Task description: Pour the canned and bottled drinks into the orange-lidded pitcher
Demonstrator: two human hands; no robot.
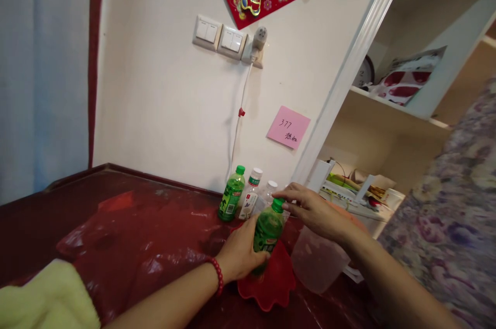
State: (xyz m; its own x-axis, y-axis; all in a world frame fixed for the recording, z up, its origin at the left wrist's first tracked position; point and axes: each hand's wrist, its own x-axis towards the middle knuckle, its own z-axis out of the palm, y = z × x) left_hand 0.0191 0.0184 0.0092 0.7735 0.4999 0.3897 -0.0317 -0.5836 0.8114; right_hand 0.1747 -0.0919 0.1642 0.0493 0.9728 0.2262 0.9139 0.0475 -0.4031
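Note:
A green drink bottle (268, 228) stands slightly tilted over a red scallop-edged bowl (267, 293). My left hand (242, 249), with a red bead bracelet at the wrist, is wrapped round the bottle's body. At its top, the fingers of my right hand (310, 210) touch the green cap (277, 205), thumb and fingertips on its right side. Whether the cap is loose or tight I cannot tell. Just behind are a second green bottle (231, 194), a clear bottle with a white cap (251, 194) and another white-capped bottle (272, 189), partly hidden by my hands.
A translucent plastic container (320, 262) stands right of the bowl. Wrinkled clear plastic covers part of the dark red table (155, 231). A yellow cloth (50, 298) lies at the front left. A white cable (235, 143) hangs from the wall socket behind the bottles. Shelves (399, 107) and a floral curtain (449, 205) flank the right.

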